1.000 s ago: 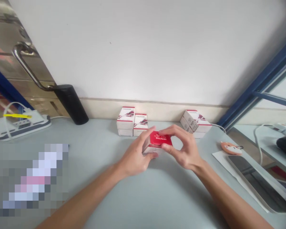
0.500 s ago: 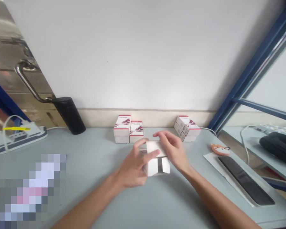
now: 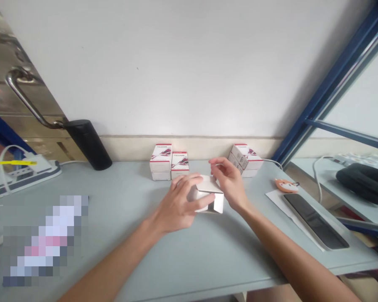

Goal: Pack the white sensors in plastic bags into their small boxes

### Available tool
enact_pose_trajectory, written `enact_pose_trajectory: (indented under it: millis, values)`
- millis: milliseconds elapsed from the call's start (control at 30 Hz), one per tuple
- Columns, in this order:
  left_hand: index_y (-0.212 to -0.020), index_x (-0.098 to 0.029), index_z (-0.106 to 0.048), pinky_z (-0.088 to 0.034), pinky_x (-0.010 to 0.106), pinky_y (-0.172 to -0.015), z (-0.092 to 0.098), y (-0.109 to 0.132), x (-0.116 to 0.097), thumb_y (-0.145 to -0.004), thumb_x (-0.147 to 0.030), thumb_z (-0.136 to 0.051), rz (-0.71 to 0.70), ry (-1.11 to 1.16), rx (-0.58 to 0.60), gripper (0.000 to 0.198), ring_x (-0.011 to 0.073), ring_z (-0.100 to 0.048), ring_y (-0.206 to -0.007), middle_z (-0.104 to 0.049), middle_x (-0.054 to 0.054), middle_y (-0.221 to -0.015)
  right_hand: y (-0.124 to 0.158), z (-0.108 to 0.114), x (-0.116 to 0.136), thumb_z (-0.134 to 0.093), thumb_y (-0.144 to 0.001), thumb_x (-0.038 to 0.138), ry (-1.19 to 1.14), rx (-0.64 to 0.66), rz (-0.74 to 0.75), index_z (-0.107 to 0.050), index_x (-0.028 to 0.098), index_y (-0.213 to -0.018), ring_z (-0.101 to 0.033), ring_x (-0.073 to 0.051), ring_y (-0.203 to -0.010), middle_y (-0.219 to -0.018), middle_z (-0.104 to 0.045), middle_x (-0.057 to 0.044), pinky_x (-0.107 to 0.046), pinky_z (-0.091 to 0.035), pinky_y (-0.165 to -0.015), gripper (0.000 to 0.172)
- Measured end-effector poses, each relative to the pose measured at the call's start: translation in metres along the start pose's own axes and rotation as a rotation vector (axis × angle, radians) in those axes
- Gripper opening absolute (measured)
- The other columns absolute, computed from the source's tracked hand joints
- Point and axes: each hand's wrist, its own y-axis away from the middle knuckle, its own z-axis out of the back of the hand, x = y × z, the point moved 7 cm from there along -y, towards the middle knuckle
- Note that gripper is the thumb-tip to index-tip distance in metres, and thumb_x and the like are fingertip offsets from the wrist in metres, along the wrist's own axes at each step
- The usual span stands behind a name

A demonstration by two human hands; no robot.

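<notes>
A small white cardboard box (image 3: pixel 207 183) is between my hands over the table, its near end open with side flaps spread and a dark gap between them. My left hand (image 3: pixel 179 204) is wrapped around the box's left side, one finger stretched across the open end near the flaps. Against the far right edge of the box rests my right hand (image 3: pixel 232 183), fingers bent together; its contact with the far end is partly hidden. What is inside the box cannot be made out.
Printed white-and-red boxes (image 3: pixel 161 161) stand by the wall, with another group of boxes (image 3: pixel 251 163) to the right. A black bottle (image 3: pixel 90 144) and a power strip (image 3: pixel 40 174) sit left. Right are a phone (image 3: pixel 315 220) on paper and an orange-white item (image 3: pixel 286 185).
The view has tilted slightly. My left index finger has come down from the box's top to its open end, and my right hand's fingers are more raised and bent at the far edge.
</notes>
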Motion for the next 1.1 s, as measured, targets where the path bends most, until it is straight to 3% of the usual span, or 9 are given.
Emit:
enact_pose_trajectory:
  millis: [100,200,300,367,567,667,900,1033,1100]
  values:
    - [-0.119,-0.029,-0.059,-0.043,0.047,-0.105,0.0,-0.001,0.005,-0.085,-0.007,-0.067,0.057,-0.026,-0.015,0.041,0.0282,-0.061,-0.127,-0.062,0.011,-0.129,0.008,0.012,0.028,-0.055,-0.1,0.037,0.123,-0.127,0.383,-0.067,0.025,-0.104,-0.06,-0.02,-0.088,-0.1,-0.061,-0.006,-0.034,-0.052,-0.073,0.018]
    - [-0.11,-0.025,-0.058,-0.045,0.046,-0.101,-0.001,0.0,0.016,-0.087,-0.026,-0.078,0.201,-0.01,-0.038,0.031,0.027,-0.069,-0.114,-0.068,0.011,-0.125,0.024,0.0,0.05,-0.054,-0.099,0.03,0.318,0.043,0.733,-0.069,0.026,-0.114,-0.061,-0.026,-0.105,-0.116,-0.058,-0.011,-0.043,-0.055,-0.084,0.022]
    - [-0.107,-0.024,-0.057,-0.046,0.044,-0.099,0.001,0.001,0.026,-0.086,-0.026,-0.08,0.314,0.027,-0.11,0.031,0.0252,-0.072,-0.109,-0.073,0.008,-0.122,0.037,-0.018,0.052,-0.059,-0.095,0.027,0.514,0.228,0.886,-0.07,0.027,-0.116,-0.062,-0.027,-0.107,-0.127,-0.057,-0.012,-0.046,-0.056,-0.09,0.024]
    - [-0.107,-0.024,-0.057,-0.047,0.042,-0.098,0.005,0.002,0.029,-0.086,-0.024,-0.08,0.326,0.031,-0.174,0.031,0.0244,-0.072,-0.109,-0.074,0.008,-0.122,0.037,-0.022,0.048,-0.061,-0.093,0.024,0.582,0.223,0.887,-0.07,0.025,-0.112,-0.062,-0.026,-0.105,-0.129,-0.057,-0.012,-0.046,-0.056,-0.09,0.021]
    - [-0.12,-0.027,-0.053,-0.046,0.042,-0.102,0.007,0.005,0.035,-0.087,-0.015,-0.077,0.262,-0.041,-0.168,0.042,0.0254,-0.067,-0.126,-0.072,0.009,-0.132,0.027,-0.014,0.037,-0.059,-0.089,0.013,0.538,-0.012,0.786,-0.069,0.024,-0.102,-0.063,-0.023,-0.096,-0.115,-0.06,-0.01,-0.042,-0.056,-0.086,0.02]
    - [-0.123,-0.028,-0.049,-0.047,0.043,-0.102,0.011,0.008,0.036,-0.088,-0.006,-0.07,0.203,-0.083,-0.234,0.046,0.0251,-0.064,-0.131,-0.07,0.01,-0.137,0.019,-0.01,0.027,-0.054,-0.094,0.013,0.565,-0.083,0.687,-0.07,0.025,-0.103,-0.064,-0.023,-0.098,-0.108,-0.062,-0.009,-0.041,-0.055,-0.087,0.022]
    - [-0.124,-0.029,-0.058,-0.049,0.04,-0.1,0.01,0.008,0.032,-0.091,-0.006,-0.066,0.108,-0.153,-0.204,0.042,0.0254,-0.067,-0.124,-0.074,0.006,-0.131,0.008,-0.02,-0.008,-0.063,-0.099,0.039,0.52,0.097,0.473,-0.075,0.028,-0.112,-0.062,-0.026,-0.111,-0.12,-0.063,-0.01,-0.047,-0.053,-0.101,0.021]
    - [-0.135,-0.031,-0.054,-0.052,0.041,-0.105,0.006,0.006,0.032,-0.093,-0.017,-0.072,0.119,-0.027,-0.141,0.048,0.0245,-0.066,-0.126,-0.072,0.007,-0.134,0.0,-0.016,-0.02,-0.069,-0.094,0.046,0.429,0.103,0.337,-0.078,0.027,-0.093,-0.063,-0.027,-0.107,-0.109,-0.064,-0.008,-0.048,-0.051,-0.101,0.021]
    - [-0.144,-0.033,-0.049,-0.052,0.041,-0.108,0.001,0.005,0.038,-0.093,-0.022,-0.074,0.209,0.052,-0.077,0.058,0.0244,-0.063,-0.132,-0.068,0.007,-0.14,-0.005,-0.011,-0.021,-0.069,-0.093,0.047,0.4,0.073,0.298,-0.077,0.026,-0.087,-0.064,-0.026,-0.101,-0.104,-0.063,-0.008,-0.046,-0.052,-0.098,0.023]
